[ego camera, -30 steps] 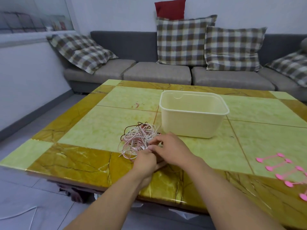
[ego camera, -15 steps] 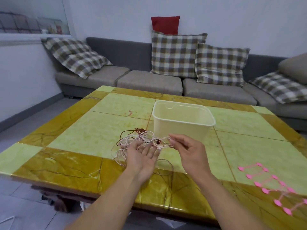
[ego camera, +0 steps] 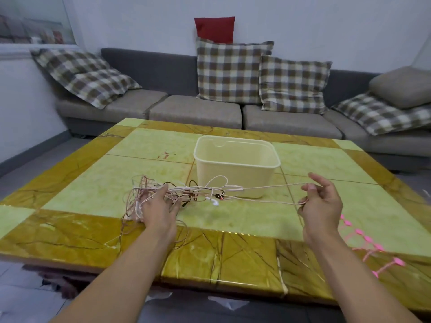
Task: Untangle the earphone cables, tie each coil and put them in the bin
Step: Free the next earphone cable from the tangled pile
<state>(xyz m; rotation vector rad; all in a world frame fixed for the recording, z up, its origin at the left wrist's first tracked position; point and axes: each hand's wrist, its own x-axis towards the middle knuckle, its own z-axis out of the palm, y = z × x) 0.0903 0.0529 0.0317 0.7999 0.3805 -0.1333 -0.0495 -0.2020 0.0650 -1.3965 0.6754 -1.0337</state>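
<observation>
the right hand (ego camera: 320, 206) pinches a pale pink earphone cable (ego camera: 268, 188) between thumb and curled fingers, and the strand runs taut from it leftward as two lines to the tangle. the left hand (ego camera: 156, 207) lies palm down on the tangle of earphone cables (ego camera: 149, 194), fingers spread and fairly straight, pressing the pink, white and dark strands onto the table (ego camera: 233, 220). white earbuds (ego camera: 214, 202) lie just right of the tangle. the cream bin (ego camera: 235, 164) stands just behind the cables, open side up. pink cable ties (ego camera: 370, 241) lie on the table beside the right wrist.
</observation>
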